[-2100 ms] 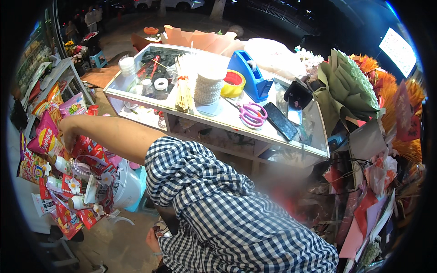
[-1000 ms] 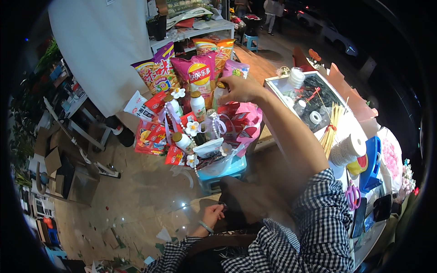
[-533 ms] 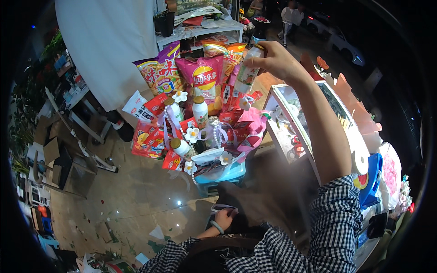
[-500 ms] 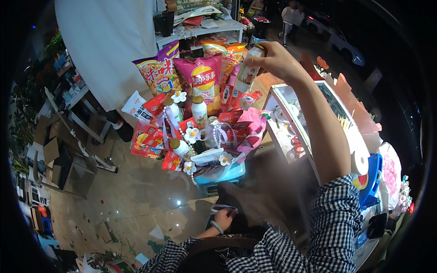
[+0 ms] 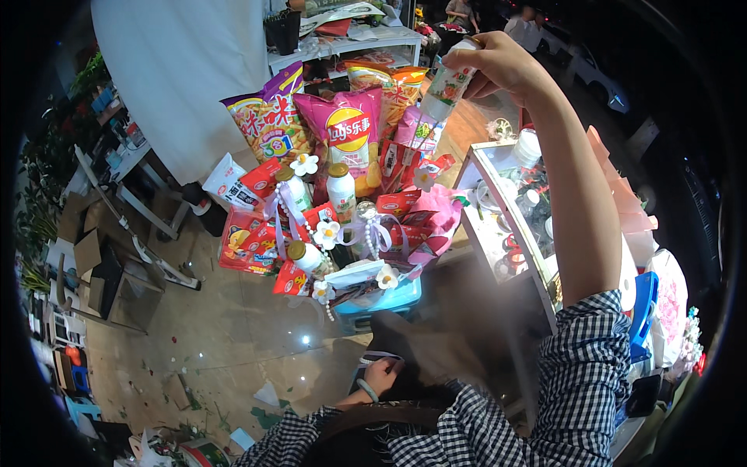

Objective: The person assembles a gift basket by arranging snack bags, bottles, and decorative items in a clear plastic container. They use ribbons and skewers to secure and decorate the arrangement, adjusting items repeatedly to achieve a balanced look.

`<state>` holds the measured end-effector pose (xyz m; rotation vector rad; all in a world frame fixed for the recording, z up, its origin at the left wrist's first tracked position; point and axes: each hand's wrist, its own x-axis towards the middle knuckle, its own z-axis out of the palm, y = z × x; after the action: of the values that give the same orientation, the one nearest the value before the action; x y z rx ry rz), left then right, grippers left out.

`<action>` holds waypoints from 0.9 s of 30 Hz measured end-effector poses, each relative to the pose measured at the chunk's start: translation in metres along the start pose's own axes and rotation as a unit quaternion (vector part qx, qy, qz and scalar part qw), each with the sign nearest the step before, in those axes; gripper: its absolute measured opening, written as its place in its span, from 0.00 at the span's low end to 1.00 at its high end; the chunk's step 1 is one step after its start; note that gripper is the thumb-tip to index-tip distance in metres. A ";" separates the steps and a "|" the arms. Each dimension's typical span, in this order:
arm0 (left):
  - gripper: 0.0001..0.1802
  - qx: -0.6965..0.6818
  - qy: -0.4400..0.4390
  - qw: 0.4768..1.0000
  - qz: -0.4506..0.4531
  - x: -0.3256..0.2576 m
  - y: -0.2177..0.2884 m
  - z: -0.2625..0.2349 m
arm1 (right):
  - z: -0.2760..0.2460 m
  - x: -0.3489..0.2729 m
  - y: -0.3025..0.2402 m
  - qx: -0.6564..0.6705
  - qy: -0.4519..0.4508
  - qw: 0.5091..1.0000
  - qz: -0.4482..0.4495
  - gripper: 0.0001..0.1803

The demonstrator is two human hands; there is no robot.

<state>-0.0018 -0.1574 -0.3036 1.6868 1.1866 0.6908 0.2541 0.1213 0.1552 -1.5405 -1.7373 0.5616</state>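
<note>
My right hand is raised at the upper right, fingers wrapped round a white printed bottle, which tilts with its base toward the bouquet. Thin stick-like lines show below it. The snack bouquet stands on a light-blue stool. It holds a pink chip bag, a purple-and-yellow snack bag, orange snack bags, red snack packets, gold-capped bottles, white crocheted flowers and lilac ribbons. My left hand rests low near my lap, fingers curled by a pale strip; its grip is partly hidden.
A white-framed display case with jars stands right of the bouquet. Beyond my right arm are a blue plastic object and a wrapped pink bouquet. A wooden chair stands left. Leaf scraps lie on the floor; people stand far back.
My right hand has moved up and to the right with the bottle, which now leans more. A pink packet behind the bottle shows more fully. My left hand has stayed in place.
</note>
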 end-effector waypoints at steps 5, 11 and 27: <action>0.13 0.000 -0.012 1.000 -0.029 0.001 0.000 0.000 | 0.008 0.006 0.003 0.003 -0.009 1.000 -0.009 0.20; 0.13 -0.004 -0.009 0.999 -0.042 0.000 0.005 -0.004 | -0.029 0.004 -0.021 -0.031 0.013 0.998 -0.049 0.26; 0.10 -0.008 0.006 1.000 -0.017 0.000 -0.003 0.001 | -0.037 0.008 0.001 -0.030 0.006 0.998 -0.054 0.31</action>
<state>-0.0024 -0.1573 -0.3066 1.6483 1.2110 0.6885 0.2825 0.1244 0.1798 -1.4778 -1.8302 0.4486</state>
